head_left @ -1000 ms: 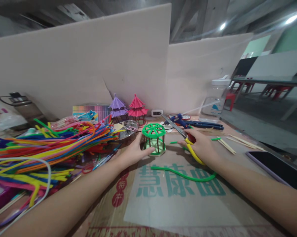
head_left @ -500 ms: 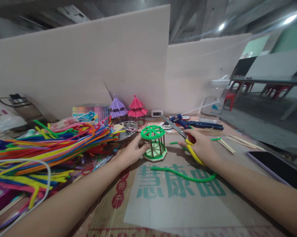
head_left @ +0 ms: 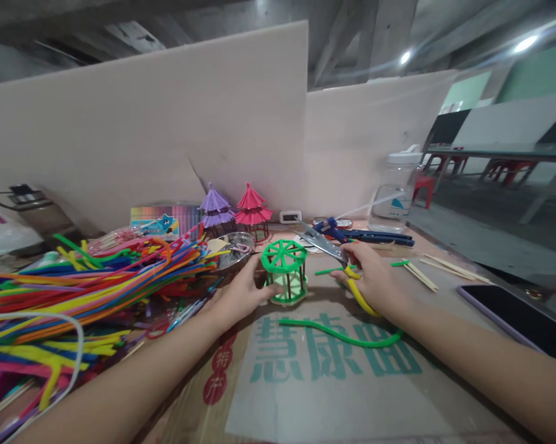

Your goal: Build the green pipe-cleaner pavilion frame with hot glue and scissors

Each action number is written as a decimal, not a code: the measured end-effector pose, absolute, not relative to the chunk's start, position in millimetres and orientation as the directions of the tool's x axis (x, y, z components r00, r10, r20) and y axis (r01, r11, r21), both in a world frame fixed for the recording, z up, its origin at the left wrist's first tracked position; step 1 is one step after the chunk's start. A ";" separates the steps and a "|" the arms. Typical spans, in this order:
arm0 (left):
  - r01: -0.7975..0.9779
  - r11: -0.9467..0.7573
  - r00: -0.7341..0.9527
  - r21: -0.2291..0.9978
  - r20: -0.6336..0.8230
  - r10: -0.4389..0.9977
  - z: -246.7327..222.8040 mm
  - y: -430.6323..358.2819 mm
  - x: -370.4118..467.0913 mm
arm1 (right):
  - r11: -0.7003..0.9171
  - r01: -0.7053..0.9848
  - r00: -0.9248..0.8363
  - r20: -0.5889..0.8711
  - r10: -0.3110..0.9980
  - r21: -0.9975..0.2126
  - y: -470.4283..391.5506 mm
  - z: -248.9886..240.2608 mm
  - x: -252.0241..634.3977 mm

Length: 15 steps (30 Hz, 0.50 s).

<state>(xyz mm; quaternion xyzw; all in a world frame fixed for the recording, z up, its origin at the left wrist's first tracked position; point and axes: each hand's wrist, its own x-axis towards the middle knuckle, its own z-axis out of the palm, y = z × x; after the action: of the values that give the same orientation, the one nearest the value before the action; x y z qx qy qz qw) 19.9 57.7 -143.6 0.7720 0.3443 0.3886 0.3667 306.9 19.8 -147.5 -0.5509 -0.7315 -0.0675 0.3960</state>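
My left hand (head_left: 245,288) grips the left side of a small green pavilion frame (head_left: 285,256), which has a spoked top, brown posts and a pale base with a green rim. The frame's top tilts towards me. In my right hand (head_left: 373,277) are scissors (head_left: 362,298) with yellow handles, their blades pointing up and left behind the frame. A short green pipe cleaner piece (head_left: 328,270) lies beside my right fingers. Nearer to me, a long curved green pipe cleaner (head_left: 343,337) rests on the cardboard.
Many coloured pipe cleaners (head_left: 97,290) are heaped at left. Purple (head_left: 217,206) and pink (head_left: 253,206) model pavilions stand behind, by a metal bowl (head_left: 234,250). A blue glue gun (head_left: 331,229), pliers (head_left: 380,237), a clear bottle (head_left: 393,194), wooden sticks (head_left: 453,268) and a phone (head_left: 513,320) are at right.
The green frame has tipped so that more of its spoked top faces me. The scissor blades look spread wider than before. The whole view has shifted slightly.
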 end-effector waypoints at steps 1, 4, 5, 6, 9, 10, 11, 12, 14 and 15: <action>0.252 -0.489 0.437 0.835 0.353 0.828 -142.8 57.2 21.1 | 0.411 0.853 -0.104 0.667 0.738 -0.321 18.5 -146.5 306.3; 0.231 -0.475 0.381 0.849 0.371 0.847 -140.1 56.0 24.2 | 0.474 0.836 -0.198 0.655 0.729 -0.275 13.1 -142.5 303.3; 0.211 -0.477 0.371 0.853 0.381 0.847 -139.4 55.7 25.0 | 0.488 0.834 -0.227 0.646 0.729 -0.258 11.4 -141.1 302.2; 0.191 -0.480 0.366 0.856 0.391 0.844 -138.7 55.3 25.7 | 0.498 0.833 -0.249 0.640 0.727 -0.242 9.8 -139.8 301.3; 0.147 -0.484 0.366 0.862 0.408 0.837 -137.5 54.3 26.8 | 0.496 0.840 -0.264 0.632 0.729 -0.222 7.2 -137.2 299.6; 0.147 -0.482 0.364 0.864 0.406 0.838 -137.5 54.1 26.7 | 0.488 0.846 -0.260 0.633 0.730 -0.216 6.9 -136.8 299.5; 0.156 -0.479 0.362 0.864 0.401 0.841 -137.6 54.0 26.5 | 0.478 0.853 -0.253 0.633 0.731 -0.210 6.9 -136.7 299.6; 0.167 -0.478 0.357 0.862 0.399 0.845 -137.8 54.1 26.1 | 0.466 0.861 -0.246 0.633 0.734 -0.205 7.0 -136.7 299.8; 0.190 -0.474 0.348 0.860 0.392 0.852 -138.8 54.4 25.1 | 0.442 0.874 -0.230 0.630 0.742 -0.203 7.5 -136.9 300.5; 0.198 -0.474 0.345 0.858 0.391 0.853 -139.4 54.6 24.6 | 0.434 0.877 -0.224 0.624 0.749 -0.207 7.8 -137.2 300.8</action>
<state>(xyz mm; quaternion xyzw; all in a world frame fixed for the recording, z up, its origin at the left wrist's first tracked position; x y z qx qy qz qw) 24.6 54.6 -139.4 0.7332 0.3584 0.4464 0.3671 300.8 7.8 -137.2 -0.5235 -0.7765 -0.0947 0.3377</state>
